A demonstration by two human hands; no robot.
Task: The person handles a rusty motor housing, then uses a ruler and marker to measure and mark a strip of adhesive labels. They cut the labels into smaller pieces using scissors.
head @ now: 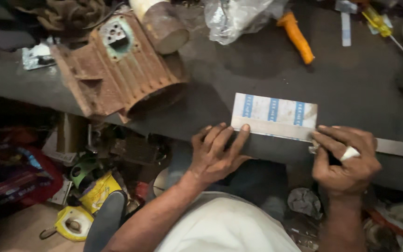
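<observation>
Near the middle of the frame, a white sheet with blue stripes point(274, 112) lies flat on the dark worktop point(350, 84), and a long steel ruler point(304, 134) runs along its lower edge, its free end poking out to the right past the sheet. The left hand point(213, 156) rests with its fingers point(225, 135) spread and pressed down on the ruler's left end and the sheet's corner, apparently to keep both from sliding. The right hand point(346, 161) sits at the sheet's lower right corner, fingers curled and pinching a small tool with a pale handle point(350, 153) against the ruler's edge, which seems to serve as a straight guide; what kind of tip the tool has cannot be made out. In the upper left, a rusty ribbed motor housing point(117, 65) lies on its side, with a rusty cylinder point(164, 25) just behind it. Along the top lie a crumpled clear plastic bag point(234, 18), an orange handle point(297, 37) and a yellow screwdriver point(378, 23). Lower left, below the worktop's edge, clutter includes yellow pieces point(82, 205).
</observation>
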